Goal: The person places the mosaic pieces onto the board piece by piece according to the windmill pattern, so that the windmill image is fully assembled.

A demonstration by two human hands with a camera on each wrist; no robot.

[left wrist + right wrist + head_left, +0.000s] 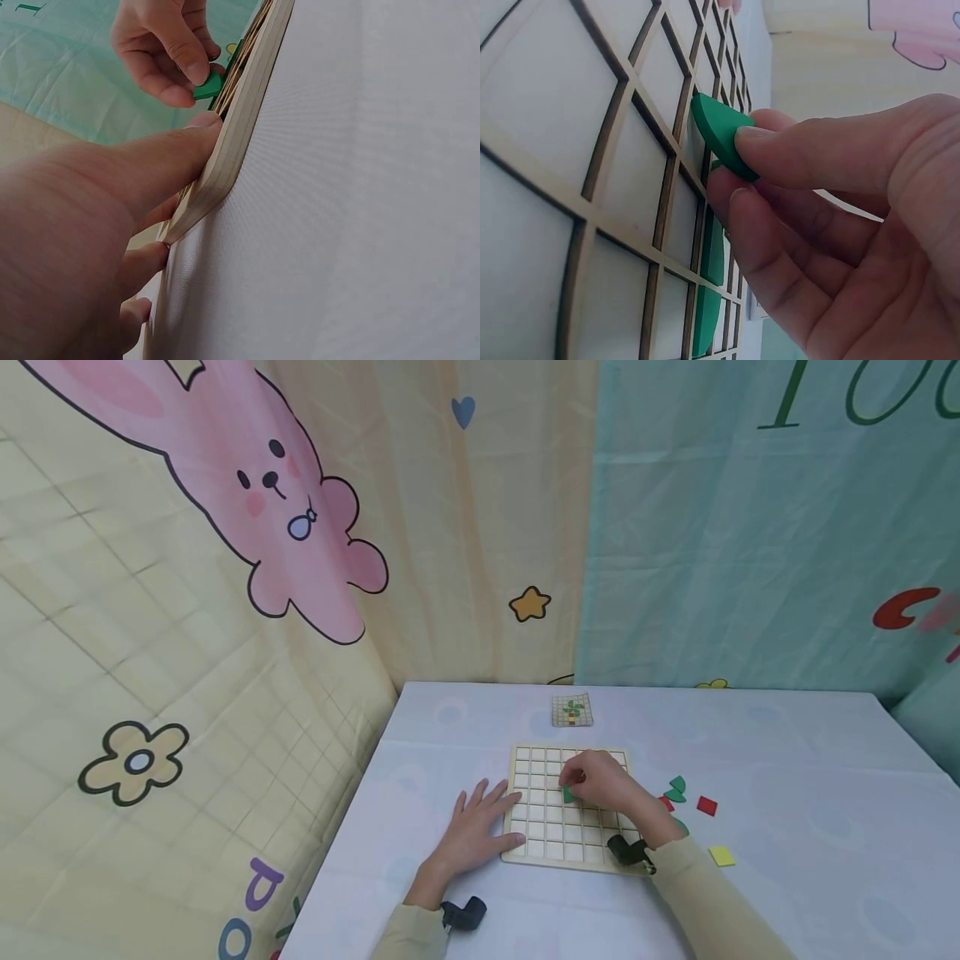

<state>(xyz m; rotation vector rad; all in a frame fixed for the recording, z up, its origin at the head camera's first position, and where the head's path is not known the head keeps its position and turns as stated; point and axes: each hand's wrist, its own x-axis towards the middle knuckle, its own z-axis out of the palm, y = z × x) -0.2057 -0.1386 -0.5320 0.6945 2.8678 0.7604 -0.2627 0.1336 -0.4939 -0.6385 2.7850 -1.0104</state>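
My right hand (603, 781) is over the wooden grid board (534, 829), pinching a green leaf-shaped piece (718, 129) between thumb and fingers. In the right wrist view this piece is tilted, close over the cells. Two more green pieces (712, 255) sit in cells below it, partly hidden by my fingers. My left hand (474, 833) lies with fingers spread at the board's left side. Its thumb touches the wooden edge (238, 127) in the left wrist view, and other fingertips are along that same edge.
Right of the board lie loose green pieces (677, 795), a red square (707, 806), another red piece (667, 803) and a yellow square (722, 857). A small pattern card (558, 714) with a plant picture is behind the board. Printed curtains (480, 527) stand beyond the white table (810, 760).
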